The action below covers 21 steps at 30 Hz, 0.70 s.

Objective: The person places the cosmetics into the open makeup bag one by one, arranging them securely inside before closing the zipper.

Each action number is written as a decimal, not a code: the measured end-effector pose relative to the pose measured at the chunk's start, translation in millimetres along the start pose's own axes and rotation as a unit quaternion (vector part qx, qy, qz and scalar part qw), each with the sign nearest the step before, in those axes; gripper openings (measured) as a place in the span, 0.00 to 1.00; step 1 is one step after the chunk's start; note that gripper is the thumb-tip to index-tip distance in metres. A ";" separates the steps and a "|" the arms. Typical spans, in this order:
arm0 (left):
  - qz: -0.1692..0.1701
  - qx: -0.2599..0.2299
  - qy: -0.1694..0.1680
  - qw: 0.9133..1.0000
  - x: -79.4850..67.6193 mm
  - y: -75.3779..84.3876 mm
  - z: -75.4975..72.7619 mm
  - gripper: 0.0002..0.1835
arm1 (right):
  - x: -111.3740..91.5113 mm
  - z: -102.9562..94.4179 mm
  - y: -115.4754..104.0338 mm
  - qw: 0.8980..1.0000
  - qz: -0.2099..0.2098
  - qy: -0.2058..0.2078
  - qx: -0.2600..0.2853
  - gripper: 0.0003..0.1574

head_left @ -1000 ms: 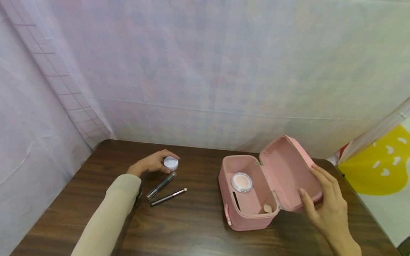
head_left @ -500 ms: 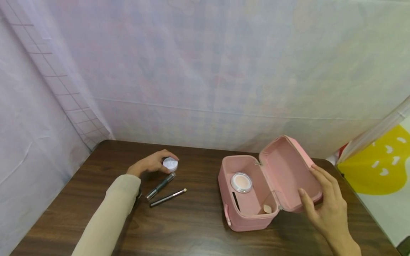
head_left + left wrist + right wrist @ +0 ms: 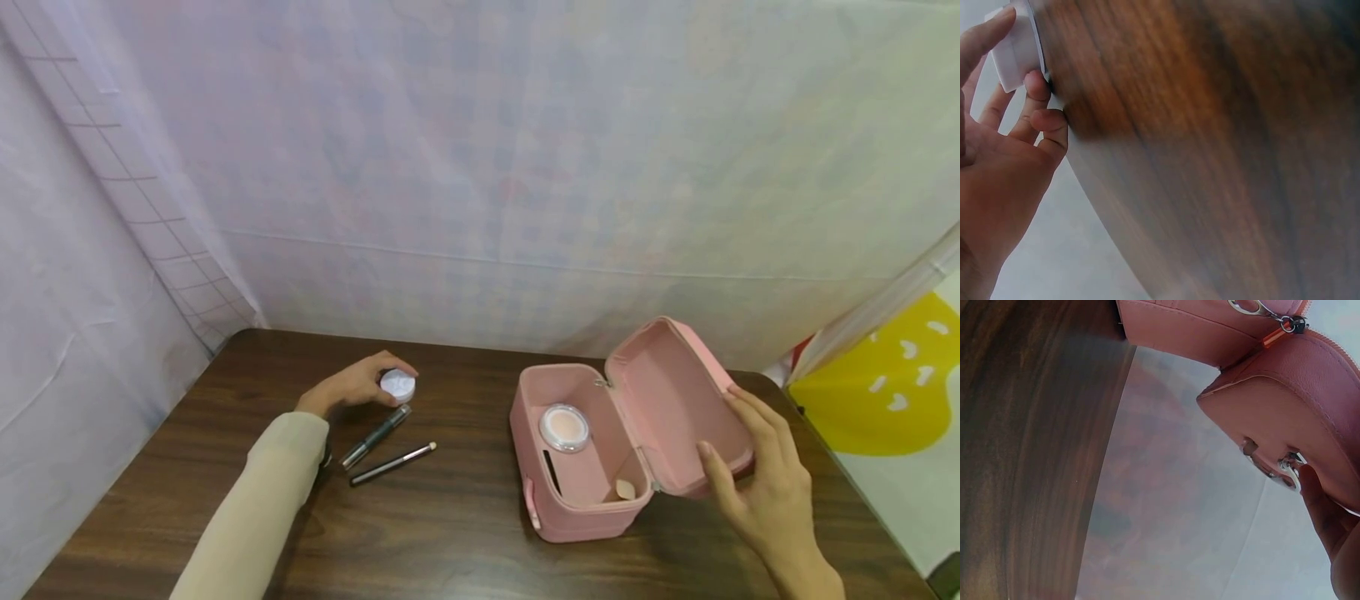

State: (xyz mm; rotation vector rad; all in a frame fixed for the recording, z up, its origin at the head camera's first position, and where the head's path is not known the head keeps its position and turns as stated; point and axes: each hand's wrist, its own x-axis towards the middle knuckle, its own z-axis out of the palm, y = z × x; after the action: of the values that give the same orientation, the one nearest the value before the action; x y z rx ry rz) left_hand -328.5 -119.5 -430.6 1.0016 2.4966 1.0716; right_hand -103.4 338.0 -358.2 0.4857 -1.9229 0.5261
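Observation:
My left hand (image 3: pixel 360 382) grips a small round white jar (image 3: pixel 398 385) at the far left of the table, thumb on one side and fingers on the other. In the left wrist view the jar (image 3: pixel 1017 47) sits between thumb and fingertips, against the wood surface. At the right, a pink cosmetic case (image 3: pixel 517 442) stands with its lid (image 3: pixel 675 408) tilted back. My right hand (image 3: pixel 772 483) holds the lid's outer edge, thumb near the rim and fingers over the outside. The right wrist view catches a fingertip beside the handle's metal fitting on the lid (image 3: pixel 1272 419).
Nearer me than the jar lie a dark tube (image 3: pixel 377 437) and a makeup brush (image 3: pixel 393 463). Inside the case are a round compact (image 3: pixel 566 427), a thin black stick (image 3: pixel 552 472) and a beige piece (image 3: pixel 626 489). A pale curtain (image 3: pixel 450 208) hangs behind the table (image 3: pixel 450 533).

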 end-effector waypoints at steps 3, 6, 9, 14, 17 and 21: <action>-0.007 0.001 0.002 1.000 -0.9 -0.1 -0.4 0.26 | -0.6 0.4 0.3 1.000 0.001 -0.003 -0.001 0.40; -0.010 -0.002 0.005 1.000 -1.4 -0.4 -0.3 0.26 | -0.6 0.7 0.5 1.000 0.004 -0.004 0.000 0.40; -0.012 -0.005 0.009 1.000 -2.0 -0.4 0.1 0.26 | -0.2 1.1 0.8 1.000 0.006 -0.004 0.000 0.40; -0.025 -0.010 0.013 1.000 -3.7 0.9 0.1 0.26 | 0.1 2.0 1.2 1.000 0.007 -0.007 -0.003 0.40; -0.026 -0.013 0.015 0.999 -4.4 2.0 -1.1 0.26 | 0.0 2.4 1.7 1.000 0.007 -0.008 -0.003 0.41; -0.010 -0.010 0.016 1.000 -2.4 3.8 -5.0 0.26 | 0.0 3.0 2.0 1.000 0.006 -0.006 -0.003 0.41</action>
State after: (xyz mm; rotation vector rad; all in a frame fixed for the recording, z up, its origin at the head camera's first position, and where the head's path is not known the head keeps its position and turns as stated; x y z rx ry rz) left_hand -327.2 -121.9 -424.5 0.9594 2.5107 1.1116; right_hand -106.7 338.0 -359.5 0.4739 -1.9388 0.5266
